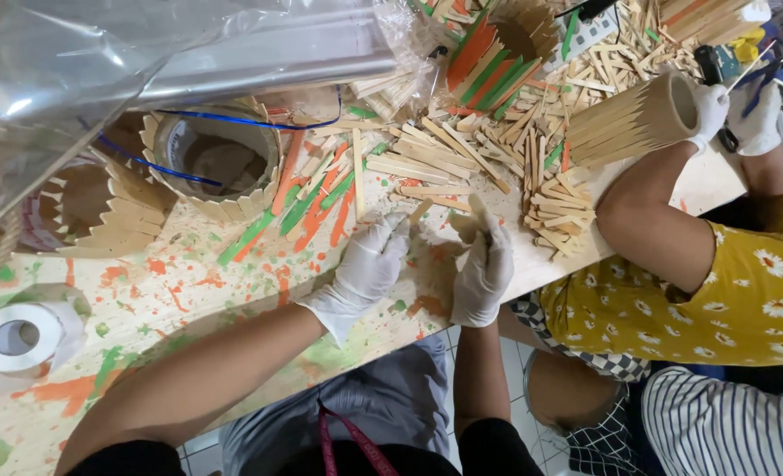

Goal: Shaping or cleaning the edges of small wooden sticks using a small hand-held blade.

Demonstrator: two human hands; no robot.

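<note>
Left hand [367, 269]: white-gloved, pinching a plain wooden craft stick [420, 211] by its end.
Right hand [482, 271]: gloved, fingers closing on a second stick [477, 208].
Sticks: hovering above the paint-splattered table [171, 300], beside the loose stick pile [462, 150].

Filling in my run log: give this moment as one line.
left hand: gloved, touching plain stick | right hand: gloved, holding wooden stick | table: paint-spattered

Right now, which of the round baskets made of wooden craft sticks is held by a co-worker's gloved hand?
The plain wooden stick basket lying on its side at the upper right; a co-worker's white-gloved hand grips its rim.
</note>
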